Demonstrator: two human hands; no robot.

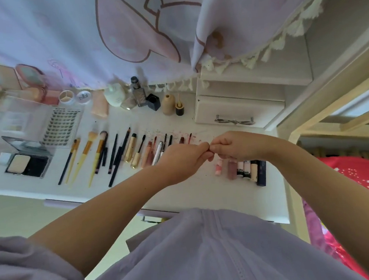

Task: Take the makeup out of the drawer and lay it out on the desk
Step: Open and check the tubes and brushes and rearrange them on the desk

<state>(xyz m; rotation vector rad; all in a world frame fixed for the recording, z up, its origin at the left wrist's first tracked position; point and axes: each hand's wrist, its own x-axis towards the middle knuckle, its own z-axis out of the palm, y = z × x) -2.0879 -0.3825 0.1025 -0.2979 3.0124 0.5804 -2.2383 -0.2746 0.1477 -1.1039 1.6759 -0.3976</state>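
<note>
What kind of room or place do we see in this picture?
Probably a bedroom or dorm corner with a vanity desk. The white desk carries rows of makeup brushes and lip tubes, a printed curtain hangs behind it, and red bedding lies beside it.

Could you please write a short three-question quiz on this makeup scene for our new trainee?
1. True or false: the small drawer at the back of the desk is shut.
2. What lies nearest the desk's left front corner: A) the open powder compact, B) the row of tubes, C) the beige bottle?
3. Where do the left hand and right hand meet?

Key: 1 true. 2 A. 3 At their fingertips, above the desk; whether they pinch something is not visible.
</note>
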